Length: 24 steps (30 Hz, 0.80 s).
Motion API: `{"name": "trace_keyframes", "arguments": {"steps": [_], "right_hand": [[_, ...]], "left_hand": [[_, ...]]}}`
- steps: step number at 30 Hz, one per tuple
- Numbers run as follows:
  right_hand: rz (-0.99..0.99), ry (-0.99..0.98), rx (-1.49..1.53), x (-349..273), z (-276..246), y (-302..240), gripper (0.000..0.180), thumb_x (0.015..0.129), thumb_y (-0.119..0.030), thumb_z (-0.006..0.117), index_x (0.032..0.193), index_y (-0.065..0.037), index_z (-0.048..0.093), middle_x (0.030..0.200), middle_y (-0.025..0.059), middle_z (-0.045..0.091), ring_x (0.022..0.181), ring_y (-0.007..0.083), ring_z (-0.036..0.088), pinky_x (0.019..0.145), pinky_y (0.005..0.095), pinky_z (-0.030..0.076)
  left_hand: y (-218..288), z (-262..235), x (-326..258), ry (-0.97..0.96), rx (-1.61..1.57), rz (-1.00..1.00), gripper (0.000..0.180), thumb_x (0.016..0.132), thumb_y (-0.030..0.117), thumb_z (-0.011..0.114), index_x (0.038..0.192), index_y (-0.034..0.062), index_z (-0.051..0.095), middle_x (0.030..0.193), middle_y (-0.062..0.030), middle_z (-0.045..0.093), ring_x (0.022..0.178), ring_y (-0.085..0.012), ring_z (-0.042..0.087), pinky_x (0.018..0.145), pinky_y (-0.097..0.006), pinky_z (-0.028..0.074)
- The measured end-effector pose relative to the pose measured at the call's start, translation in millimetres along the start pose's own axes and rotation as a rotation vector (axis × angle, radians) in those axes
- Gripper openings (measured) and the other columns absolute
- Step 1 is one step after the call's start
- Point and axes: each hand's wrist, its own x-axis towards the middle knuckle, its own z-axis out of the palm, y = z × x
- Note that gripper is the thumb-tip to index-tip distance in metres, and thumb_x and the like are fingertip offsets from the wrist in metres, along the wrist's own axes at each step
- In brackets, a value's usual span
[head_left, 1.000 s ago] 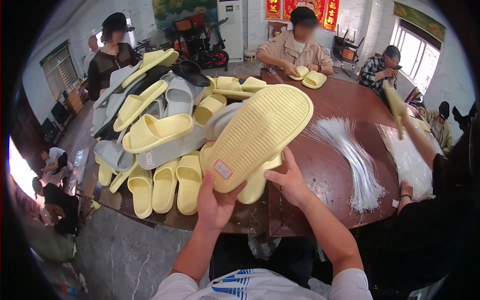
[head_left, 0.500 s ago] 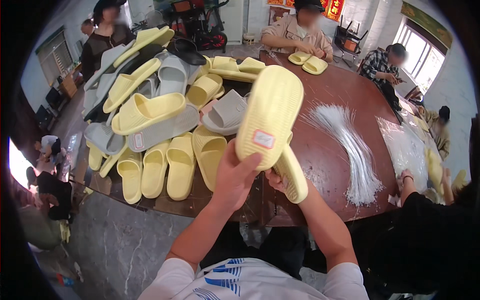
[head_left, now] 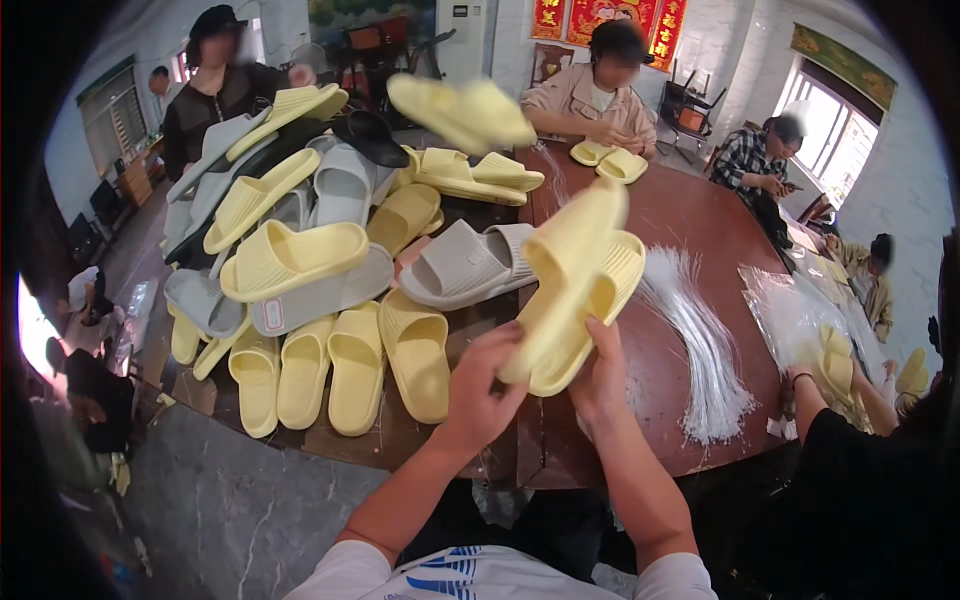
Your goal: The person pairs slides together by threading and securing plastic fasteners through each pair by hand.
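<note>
Brown tabletop (head_left: 715, 235), hands (head_left: 480, 390) snug around slippers (head_left: 562, 275)

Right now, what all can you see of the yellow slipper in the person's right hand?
This yellow slipper is pale and looks like foam or rubber, with a thick sole and one broad strap toward the front. It is held up, tilted, over the brown table, heel end nearest the camera, inner side showing. The right hand grips its right side, thumb over the edge. The other slipper, blurred in the left hand, partly covers it; whether the two touch is unclear.
</note>
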Motion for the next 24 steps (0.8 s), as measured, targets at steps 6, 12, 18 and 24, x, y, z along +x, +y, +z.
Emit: {"name": "trace_keyframes", "arguments": {"steps": [6, 12, 18, 24], "right_hand": [[0.036, -0.191, 0.321, -10.6, 2.2, -3.3, 0.055, 0.102, -0.027, 0.050, 0.150, -0.003, 0.036, 0.144, 0.0127, 0.051, 0.132, 0.0262, 0.052, 0.114, 0.0403, 0.040], [-0.169, -0.008, -0.245, -14.6, 7.8, 0.5, 0.060, 0.092, -0.012, 0.062, 0.146, 0.000, 0.038, 0.138, 0.0136, 0.054, 0.123, 0.0278, 0.057, 0.106, 0.0416, 0.048], [-0.414, 0.195, -0.184, 54.9, -42.3, -74.8, 0.058, 0.090, -0.011, 0.061, 0.144, -0.003, 0.042, 0.135, 0.0152, 0.056, 0.120, 0.0308, 0.062, 0.099, 0.0448, 0.055], [-0.258, 0.362, -0.166, 168.1, -164.7, -202.6, 0.058, 0.090, -0.024, 0.068, 0.140, -0.006, 0.047, 0.128, 0.0109, 0.061, 0.111, 0.0255, 0.064, 0.085, 0.0432, 0.057]], "left_hand": [[1.2, 16.1, -6.0, -0.194, 0.270, 0.127, 0.044, 0.078, -0.007, 0.073, 0.116, 0.0072, 0.058, 0.134, -0.0185, 0.054, 0.133, -0.0473, 0.048, 0.108, -0.048, 0.044], [9.7, 27.0, -5.3, -0.242, 0.275, -0.001, 0.043, 0.082, 0.002, 0.075, 0.122, 0.0075, 0.059, 0.144, -0.0181, 0.048, 0.135, -0.0452, 0.046, 0.110, -0.049, 0.043], [19.9, 0.5, -29.9, -0.370, 0.218, 0.034, 0.052, 0.083, 0.009, 0.078, 0.131, 0.0080, 0.058, 0.141, -0.0188, 0.051, 0.128, -0.0405, 0.053, 0.106, -0.046, 0.046], [2.6, -39.6, -83.1, -0.401, 0.346, -0.086, 0.049, 0.084, 0.011, 0.078, 0.130, 0.0080, 0.059, 0.136, -0.0165, 0.054, 0.124, -0.0361, 0.056, 0.103, -0.044, 0.048]]}}
